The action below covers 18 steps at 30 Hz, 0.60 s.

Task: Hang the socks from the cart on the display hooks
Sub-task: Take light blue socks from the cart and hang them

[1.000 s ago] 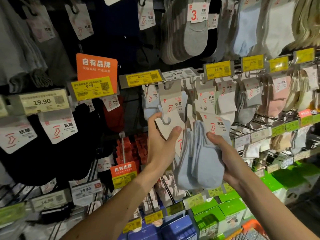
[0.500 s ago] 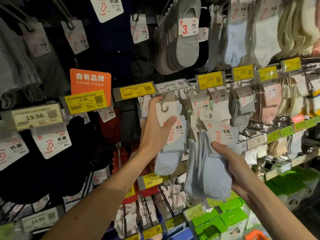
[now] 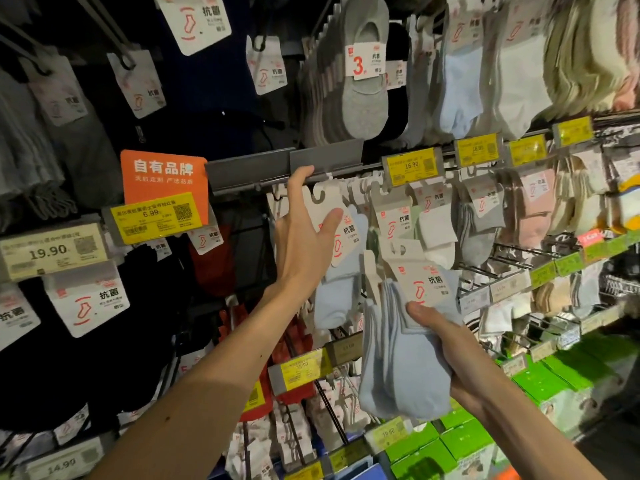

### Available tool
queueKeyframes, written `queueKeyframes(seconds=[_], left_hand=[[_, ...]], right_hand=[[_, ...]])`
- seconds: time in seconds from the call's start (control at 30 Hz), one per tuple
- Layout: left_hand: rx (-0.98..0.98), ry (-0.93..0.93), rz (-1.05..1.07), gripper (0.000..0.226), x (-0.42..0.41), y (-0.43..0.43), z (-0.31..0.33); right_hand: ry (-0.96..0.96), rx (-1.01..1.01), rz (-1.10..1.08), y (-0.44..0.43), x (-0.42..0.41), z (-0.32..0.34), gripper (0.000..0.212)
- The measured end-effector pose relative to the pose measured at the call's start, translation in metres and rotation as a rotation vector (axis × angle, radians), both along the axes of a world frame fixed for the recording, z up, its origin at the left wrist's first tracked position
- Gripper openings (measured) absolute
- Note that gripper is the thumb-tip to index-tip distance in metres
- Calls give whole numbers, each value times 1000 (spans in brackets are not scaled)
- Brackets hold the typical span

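My left hand [image 3: 304, 233] holds one pair of light blue socks [image 3: 337, 292] by its white card hanger, thumb on the card front. Its fingertips reach up to the grey flipped-up price tag holder [image 3: 287, 166] at the end of a display hook. The card's hook hole sits just below that holder. My right hand [image 3: 446, 344] grips a bundle of several light blue sock pairs [image 3: 401, 362] with white cards, lower and to the right. The cart is out of view.
Rows of hooks carry hanging socks: black pairs [image 3: 86, 341] at left, grey no-show socks [image 3: 363, 84] above, white, grey and pink pairs [image 3: 533, 209] at right. Yellow price tags [image 3: 410, 166] front the hooks. Green boxes [image 3: 554, 379] sit at lower right.
My left hand has risen with the single pair from chest height up to the hook's tag holder, which is now flipped up. My right hand with the bundle has stayed roughly in place.
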State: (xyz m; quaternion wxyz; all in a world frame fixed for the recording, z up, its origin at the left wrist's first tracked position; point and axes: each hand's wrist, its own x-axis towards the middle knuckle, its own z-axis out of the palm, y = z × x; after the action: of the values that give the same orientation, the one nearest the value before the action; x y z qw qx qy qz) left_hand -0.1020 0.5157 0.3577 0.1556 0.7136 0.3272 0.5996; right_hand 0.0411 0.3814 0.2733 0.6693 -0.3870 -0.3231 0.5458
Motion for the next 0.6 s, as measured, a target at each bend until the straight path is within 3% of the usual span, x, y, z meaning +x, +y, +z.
queueKeyframes(seconds=[0.47,0.6], left_hand=[[-15,197,73,86,-4,1,-13],[19,303,122,75,-23,-22,-35]], right_hand=[[-36,48,14,-1,4,6,36],[-54,39,8,-2,4,6,36]])
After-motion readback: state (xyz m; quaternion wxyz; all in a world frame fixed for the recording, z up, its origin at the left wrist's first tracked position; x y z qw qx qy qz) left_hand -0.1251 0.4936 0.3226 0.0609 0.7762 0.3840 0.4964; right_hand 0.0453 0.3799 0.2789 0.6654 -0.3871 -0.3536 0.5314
